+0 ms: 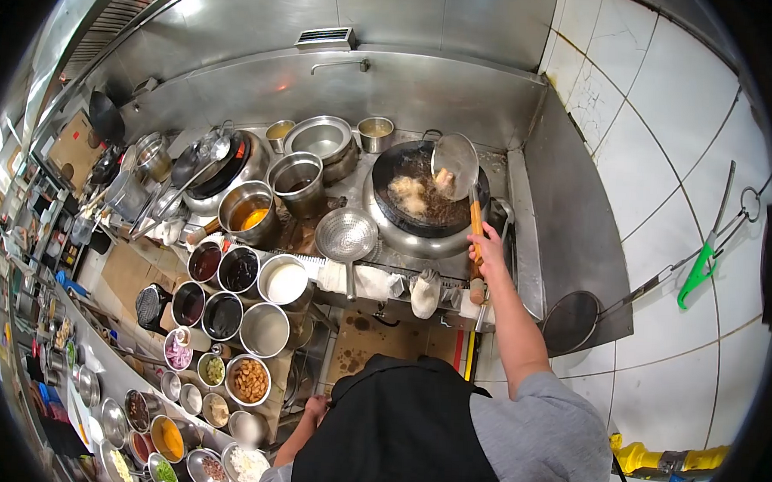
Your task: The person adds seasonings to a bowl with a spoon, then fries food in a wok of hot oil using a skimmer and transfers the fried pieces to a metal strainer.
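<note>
My right hand [489,248] is closed around the wooden handle of a round skimmer [458,158]. The skimmer is tilted over a black wok [385,213] of dark, bubbling oil. Light-coloured food pieces [443,178] show at its lower edge. A pale golden clump of frying food [408,195] floats in the oil left of it. My left hand [317,407] is low beside the black apron [378,430], near the bowls on the counter. Its fingers are partly hidden, so I cannot see whether it holds anything.
A perforated metal ladle [347,236] lies left of the wok. Metal pots [297,175] and a second wok [209,160] stand on the stove. Several containers of sauces and ingredients [251,380] fill the left counter. A round strainer [572,321] hangs on the right wall.
</note>
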Tool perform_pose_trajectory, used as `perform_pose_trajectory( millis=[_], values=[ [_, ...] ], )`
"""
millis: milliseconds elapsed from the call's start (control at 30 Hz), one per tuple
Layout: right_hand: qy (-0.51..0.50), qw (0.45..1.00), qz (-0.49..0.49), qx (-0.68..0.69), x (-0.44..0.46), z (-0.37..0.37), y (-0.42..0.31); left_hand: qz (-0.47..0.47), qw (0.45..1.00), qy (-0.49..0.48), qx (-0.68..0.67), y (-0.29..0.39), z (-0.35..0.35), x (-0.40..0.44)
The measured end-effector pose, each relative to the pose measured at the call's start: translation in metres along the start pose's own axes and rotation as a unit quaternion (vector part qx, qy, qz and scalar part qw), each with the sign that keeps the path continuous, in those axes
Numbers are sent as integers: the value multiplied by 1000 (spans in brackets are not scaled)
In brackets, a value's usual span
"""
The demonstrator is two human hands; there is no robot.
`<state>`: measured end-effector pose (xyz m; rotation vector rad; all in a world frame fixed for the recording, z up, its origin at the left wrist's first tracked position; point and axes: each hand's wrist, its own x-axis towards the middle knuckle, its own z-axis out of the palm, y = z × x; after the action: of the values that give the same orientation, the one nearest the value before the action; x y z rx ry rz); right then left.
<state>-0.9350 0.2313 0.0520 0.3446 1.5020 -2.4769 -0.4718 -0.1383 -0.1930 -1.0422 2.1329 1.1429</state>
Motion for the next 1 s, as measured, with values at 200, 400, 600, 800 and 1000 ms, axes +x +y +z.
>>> perform_pose_trajectory(
  millis=[200,400,600,800,1000],
  values=[
    [42,947,-98,-302,-1,0,7,8,999,-22,47,-11,2,16],
    [50,879,-245,-407,21,-11,28,3,1000,-18,22,6,-5,16],
    [-8,940,-170,-297,-30,21,-2,-6,1000,16,13,12,-1,11],
    [-57,973,-78,-208,-52,45,2,17,1000,-21,-2,-8,4,31],
    [2,908,-152,-391,-28,47,24,-1,1000,10,10,42,-13,-5]
  ],
)
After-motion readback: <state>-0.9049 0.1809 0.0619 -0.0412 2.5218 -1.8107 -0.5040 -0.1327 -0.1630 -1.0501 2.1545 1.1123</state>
